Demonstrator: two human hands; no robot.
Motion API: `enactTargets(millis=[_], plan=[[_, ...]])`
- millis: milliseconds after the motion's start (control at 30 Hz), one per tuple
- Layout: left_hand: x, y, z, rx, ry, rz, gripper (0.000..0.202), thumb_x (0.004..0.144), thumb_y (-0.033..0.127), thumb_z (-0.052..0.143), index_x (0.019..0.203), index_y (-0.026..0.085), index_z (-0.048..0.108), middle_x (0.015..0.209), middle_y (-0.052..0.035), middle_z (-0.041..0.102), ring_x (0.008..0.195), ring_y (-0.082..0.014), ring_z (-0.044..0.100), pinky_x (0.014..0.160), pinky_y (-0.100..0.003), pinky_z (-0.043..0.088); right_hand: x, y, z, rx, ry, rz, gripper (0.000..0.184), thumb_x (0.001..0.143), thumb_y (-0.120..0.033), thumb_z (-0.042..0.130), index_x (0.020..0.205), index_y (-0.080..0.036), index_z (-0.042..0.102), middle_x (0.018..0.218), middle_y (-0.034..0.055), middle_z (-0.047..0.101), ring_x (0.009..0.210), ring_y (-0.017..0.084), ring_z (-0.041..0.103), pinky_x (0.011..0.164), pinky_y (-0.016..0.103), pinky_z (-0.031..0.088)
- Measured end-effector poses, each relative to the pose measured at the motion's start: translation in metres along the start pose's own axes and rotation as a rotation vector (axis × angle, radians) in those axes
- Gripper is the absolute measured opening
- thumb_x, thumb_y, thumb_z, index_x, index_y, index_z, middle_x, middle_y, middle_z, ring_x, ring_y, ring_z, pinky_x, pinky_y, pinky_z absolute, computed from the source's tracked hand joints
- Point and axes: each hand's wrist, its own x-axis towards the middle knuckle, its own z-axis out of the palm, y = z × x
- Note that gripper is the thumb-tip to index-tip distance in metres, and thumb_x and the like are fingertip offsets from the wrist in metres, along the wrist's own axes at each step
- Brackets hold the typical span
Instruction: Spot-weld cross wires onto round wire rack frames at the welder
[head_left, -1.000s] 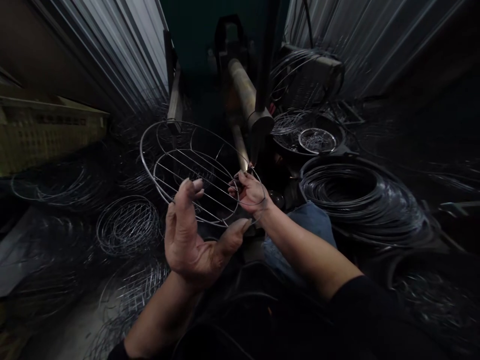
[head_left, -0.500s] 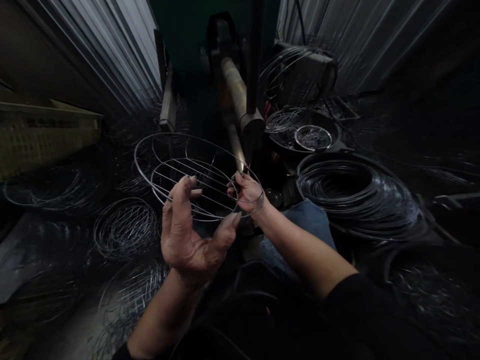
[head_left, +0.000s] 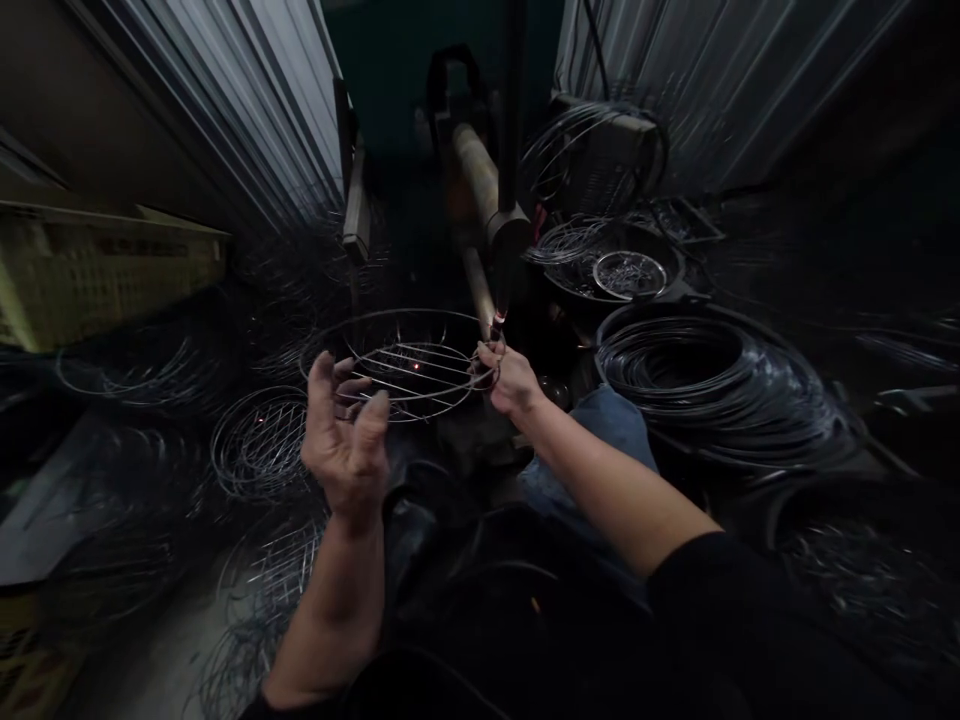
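A round wire rack point(head_left: 405, 362) lies almost flat in front of me, its right rim under the tip of a dark welding electrode point(head_left: 501, 290), where a small glow and sparks show. My right hand point(head_left: 506, 378) is closed on the rack's right rim just below that tip. My left hand point(head_left: 343, 432) is at the rack's near left edge, palm up, with curled fingers touching the rim wire.
Finished wire racks point(head_left: 259, 440) lie piled on the floor at left. A big coil of dark wire point(head_left: 705, 375) sits at right, with a bowl of wire pieces point(head_left: 626, 270) behind it. A yellow crate point(head_left: 97, 275) stands far left. Corrugated metal walls flank the machine.
The rack has tipped from a steep tilt down to nearly flat. My left hand has moved left and lower along its rim. Sparks now show at the electrode tip.
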Motion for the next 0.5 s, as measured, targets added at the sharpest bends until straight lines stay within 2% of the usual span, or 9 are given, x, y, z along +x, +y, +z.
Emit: enactTargets(millis=[67,167,233,300,367,433,500], plan=[[0.001,-0.014,-0.013,-0.119,-0.037,-0.191,0.069,0.075,0.036,0.073,0.138,0.028,0.047,0.124,-0.0065,0.054,0.094,-0.0135,0.059,0.082,-0.027,0.051,-0.016,0.0,-0.01,-0.043,-0.003,0.003,0.022,0.078,-0.026,0.07,0.066,-0.017,0.052,0.049,-0.0035,0.055,0.037,0.008,0.046,0.034,0.018,0.037],[-0.01,-0.037,-0.024,-0.205,-0.184,-0.491,0.092,0.06,0.029,0.082,0.142,0.031,0.04,0.125,-0.0065,0.05,0.092,-0.0119,0.058,0.078,-0.023,0.051,-0.042,-0.004,-0.032,-0.132,0.026,-0.008,0.026,0.07,-0.031,0.077,0.064,-0.016,0.056,0.05,-0.0016,0.058,0.038,0.007,0.049,0.034,0.017,0.036],[-0.026,-0.05,-0.023,-0.171,-0.284,-0.648,0.106,0.053,0.025,0.086,0.145,0.03,0.034,0.123,-0.007,0.049,0.09,-0.0123,0.058,0.076,-0.024,0.051,-0.057,-0.01,-0.048,-0.184,0.073,-0.007,0.031,0.064,-0.035,0.081,0.062,-0.016,0.057,0.049,-0.0014,0.057,0.037,0.007,0.048,0.033,0.017,0.035],[-0.045,-0.061,-0.018,-0.112,-0.37,-0.763,0.11,0.052,0.027,0.086,0.147,0.026,0.031,0.114,-0.0065,0.053,0.086,-0.013,0.058,0.075,-0.026,0.051,-0.07,-0.016,-0.063,-0.218,0.12,-0.003,0.035,0.059,-0.039,0.083,0.061,-0.016,0.057,0.048,-0.0009,0.057,0.035,0.008,0.047,0.032,0.018,0.034],[-0.063,-0.069,-0.014,-0.023,-0.483,-0.834,0.099,0.059,0.033,0.083,0.145,0.02,0.035,0.102,-0.0047,0.057,0.081,-0.0139,0.059,0.076,-0.029,0.052,-0.083,-0.019,-0.074,-0.249,0.16,-0.016,0.037,0.057,-0.041,0.084,0.06,-0.015,0.058,0.049,-0.0001,0.057,0.036,0.008,0.047,0.032,0.018,0.034],[-0.077,-0.073,-0.013,0.133,-0.669,-0.843,0.084,0.068,0.038,0.076,0.141,0.016,0.042,0.094,-0.005,0.061,0.081,-0.0176,0.062,0.08,-0.034,0.052,-0.095,-0.018,-0.082,-0.282,0.191,-0.023,0.039,0.055,-0.043,0.085,0.059,-0.015,0.058,0.049,0.0001,0.057,0.037,0.007,0.048,0.032,0.017,0.033],[-0.086,-0.072,-0.014,0.372,-0.806,-0.737,0.077,0.072,0.039,0.073,0.14,0.015,0.045,0.105,-0.0108,0.064,0.097,-0.0259,0.063,0.09,-0.043,0.05,-0.105,-0.014,-0.085,-0.321,0.211,-0.015,0.039,0.054,-0.043,0.084,0.057,-0.014,0.059,0.048,-0.0002,0.055,0.036,0.007,0.046,0.031,0.016,0.031]])
